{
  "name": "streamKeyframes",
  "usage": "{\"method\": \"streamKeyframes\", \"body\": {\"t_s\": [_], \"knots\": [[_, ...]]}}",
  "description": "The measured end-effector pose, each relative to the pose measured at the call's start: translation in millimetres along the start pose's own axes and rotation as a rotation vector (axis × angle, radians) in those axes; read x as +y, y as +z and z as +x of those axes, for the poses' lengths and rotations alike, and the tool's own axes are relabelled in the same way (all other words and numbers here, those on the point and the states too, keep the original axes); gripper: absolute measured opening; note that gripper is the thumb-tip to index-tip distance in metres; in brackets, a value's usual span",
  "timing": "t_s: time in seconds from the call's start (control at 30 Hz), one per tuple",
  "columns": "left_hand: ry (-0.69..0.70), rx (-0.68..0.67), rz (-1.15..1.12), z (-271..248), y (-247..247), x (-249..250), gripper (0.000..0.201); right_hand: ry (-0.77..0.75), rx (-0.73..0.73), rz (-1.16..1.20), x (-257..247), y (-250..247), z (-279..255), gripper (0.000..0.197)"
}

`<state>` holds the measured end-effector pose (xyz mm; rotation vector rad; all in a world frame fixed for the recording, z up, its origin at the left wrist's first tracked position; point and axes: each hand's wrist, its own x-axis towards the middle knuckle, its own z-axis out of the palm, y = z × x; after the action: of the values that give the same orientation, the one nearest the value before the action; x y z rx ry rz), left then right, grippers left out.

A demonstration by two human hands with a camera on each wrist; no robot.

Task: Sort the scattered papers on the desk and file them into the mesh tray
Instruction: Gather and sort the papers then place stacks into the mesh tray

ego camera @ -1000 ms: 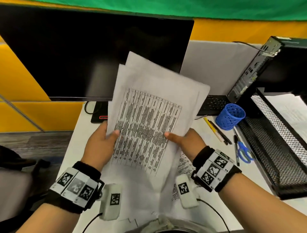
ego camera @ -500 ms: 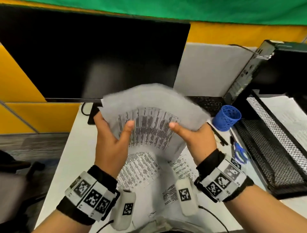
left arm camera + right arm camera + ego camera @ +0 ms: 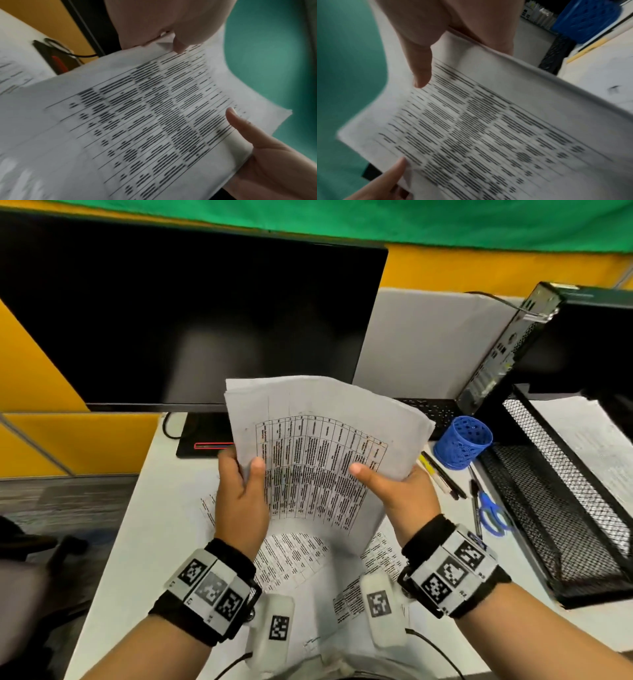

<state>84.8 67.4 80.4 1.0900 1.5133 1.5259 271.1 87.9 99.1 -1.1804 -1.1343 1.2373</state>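
Both hands hold a stack of printed papers [image 3: 318, 453] upright above the desk, a table of text facing me. My left hand [image 3: 241, 491] grips the stack's left edge, thumb on the front. My right hand [image 3: 394, 491] grips the right edge, thumb pressed on the print. The wrist views show the same sheets [image 3: 154, 115] [image 3: 488, 128] close up and blurred. More printed papers [image 3: 294, 559] lie flat on the desk below the stack. The black mesh tray [image 3: 561, 508] stands at the right, with a sheet [image 3: 589, 440] on its upper level.
A large dark monitor [image 3: 171, 320] fills the back. A blue mesh pen cup [image 3: 462, 441], pens [image 3: 442, 474] and blue-handled scissors [image 3: 489, 511] lie between the papers and the tray. A black computer case [image 3: 548, 337] stands behind the tray, a keyboard [image 3: 431, 412] beside it.
The stack came down from a raised, fanned position and has been squared between both hands; my left hand shifted up along the left edge. The view tilted slightly.
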Motion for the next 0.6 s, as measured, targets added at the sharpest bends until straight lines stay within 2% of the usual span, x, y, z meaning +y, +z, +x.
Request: {"method": "streamKeyframes", "body": {"t_s": [0.07, 0.17, 0.23, 0.33, 0.37, 0.47, 0.6], "knots": [[-0.083, -0.033, 0.038, -4, 0, -14, 0.027, 0.084, 0.0, -0.037, 16, -4, 0, 0.029], [-0.222, -0.084, 0.071, -5, 0, -30, 0.032, 0.199, -0.088, -0.146, 30, -7, -1, 0.031], [-0.295, -0.104, 0.105, -3, -1, -34, 0.037, 0.238, -0.12, -0.185, 33, -9, 1, 0.032], [-0.373, -0.099, 0.115, -1, -4, -37, 0.034, 0.276, -0.099, -0.174, 37, -12, 4, 0.034], [-0.385, -0.092, 0.117, 0, -5, -37, 0.033, 0.297, -0.093, -0.169, 38, -13, 5, 0.037], [-0.375, -0.073, 0.099, 2, -9, -33, 0.032, 0.337, -0.091, -0.162, 42, -20, 4, 0.064], [-0.353, -0.048, 0.04, 4, -9, -24, 0.036, 0.337, -0.088, -0.193, 45, -40, 0, 0.036]]}}
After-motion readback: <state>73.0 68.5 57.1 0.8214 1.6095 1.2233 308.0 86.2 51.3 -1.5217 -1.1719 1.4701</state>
